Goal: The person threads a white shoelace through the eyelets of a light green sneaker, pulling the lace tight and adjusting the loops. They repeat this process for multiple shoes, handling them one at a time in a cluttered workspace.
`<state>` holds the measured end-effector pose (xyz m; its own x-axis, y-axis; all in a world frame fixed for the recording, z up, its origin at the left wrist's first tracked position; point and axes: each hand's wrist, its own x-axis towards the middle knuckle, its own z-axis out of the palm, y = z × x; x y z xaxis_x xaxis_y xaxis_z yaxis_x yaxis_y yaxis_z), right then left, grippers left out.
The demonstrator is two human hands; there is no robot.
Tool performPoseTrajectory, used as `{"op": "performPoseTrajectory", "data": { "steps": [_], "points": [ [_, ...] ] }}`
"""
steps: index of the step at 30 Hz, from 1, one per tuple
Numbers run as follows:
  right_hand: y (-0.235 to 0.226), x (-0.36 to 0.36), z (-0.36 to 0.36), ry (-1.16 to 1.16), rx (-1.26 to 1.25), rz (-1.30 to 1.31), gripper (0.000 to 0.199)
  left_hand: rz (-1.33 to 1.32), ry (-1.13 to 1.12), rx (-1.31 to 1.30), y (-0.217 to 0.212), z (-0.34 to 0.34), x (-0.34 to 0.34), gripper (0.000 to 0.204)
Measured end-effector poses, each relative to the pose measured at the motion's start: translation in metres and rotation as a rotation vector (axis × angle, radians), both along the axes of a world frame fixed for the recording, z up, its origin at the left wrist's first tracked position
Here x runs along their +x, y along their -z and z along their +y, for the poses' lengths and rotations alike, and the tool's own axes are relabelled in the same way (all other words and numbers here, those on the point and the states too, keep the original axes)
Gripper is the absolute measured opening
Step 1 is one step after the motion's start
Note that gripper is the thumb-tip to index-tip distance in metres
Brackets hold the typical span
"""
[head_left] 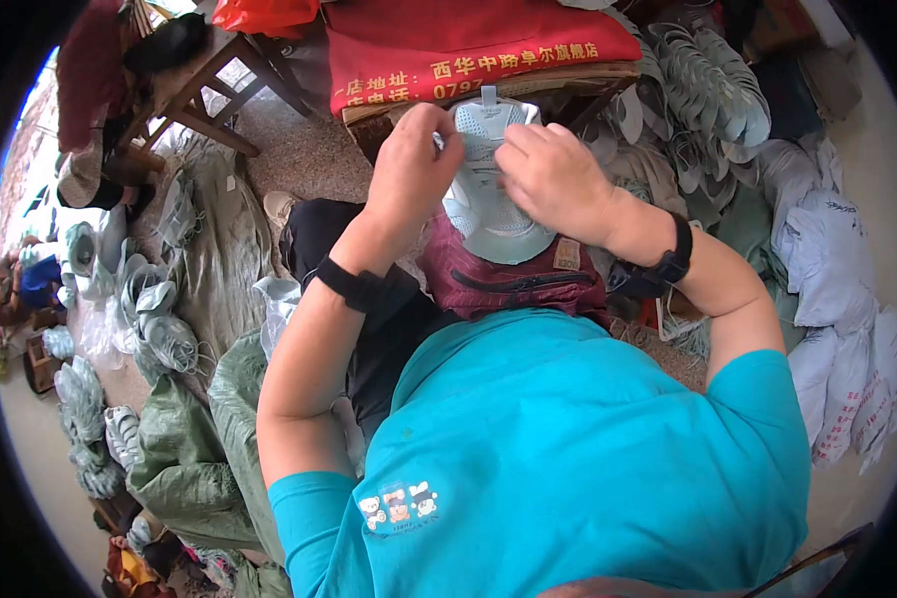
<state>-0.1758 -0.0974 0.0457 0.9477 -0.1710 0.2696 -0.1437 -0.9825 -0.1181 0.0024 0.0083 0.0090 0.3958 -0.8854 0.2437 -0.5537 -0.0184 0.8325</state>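
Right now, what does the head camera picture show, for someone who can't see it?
Both hands, left hand and right hand, hold a pale mint shoe upper over the person's lap. More pale shoe uppers are piled around, with green sacks on the floor.

Small shoemaking workshop: heaps of pale green shoe uppers [713,85] and more uppers [149,319] across the floor, stuffed white sacks [847,329], green woven bags [184,448], rough wooden bench [204,85].

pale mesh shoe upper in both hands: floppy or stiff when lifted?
Probably floppy: the pale mesh shoe upper is thin perforated fabric and seems to curve over the lap under the left hand and right hand. Likely light for its size. Not apt to roll; the mesh should give fingers decent purchase.
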Motion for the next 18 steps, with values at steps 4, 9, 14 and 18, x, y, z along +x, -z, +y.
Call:
{"op": "performPoseTrajectory", "data": {
  "steps": [4,9,14,18],
  "points": [
    [-0.008,-0.006,-0.024,-0.021,0.330,0.204,0.018,-0.002,-0.097,-0.039,-0.003,0.016,0.020,0.012],
    [-0.027,-0.005,-0.052,0.015,0.910,0.385,0.018,-0.068,-0.229,0.009,-0.008,0.055,0.065,0.018],
    [-0.022,-0.005,-0.060,0.005,1.165,0.526,0.020,-0.198,-0.233,0.182,-0.014,0.086,0.082,0.016],
    [-0.019,-0.001,-0.061,-0.115,1.086,0.525,0.020,-0.272,-0.209,0.195,-0.015,0.091,0.080,0.014]
  ]
}}
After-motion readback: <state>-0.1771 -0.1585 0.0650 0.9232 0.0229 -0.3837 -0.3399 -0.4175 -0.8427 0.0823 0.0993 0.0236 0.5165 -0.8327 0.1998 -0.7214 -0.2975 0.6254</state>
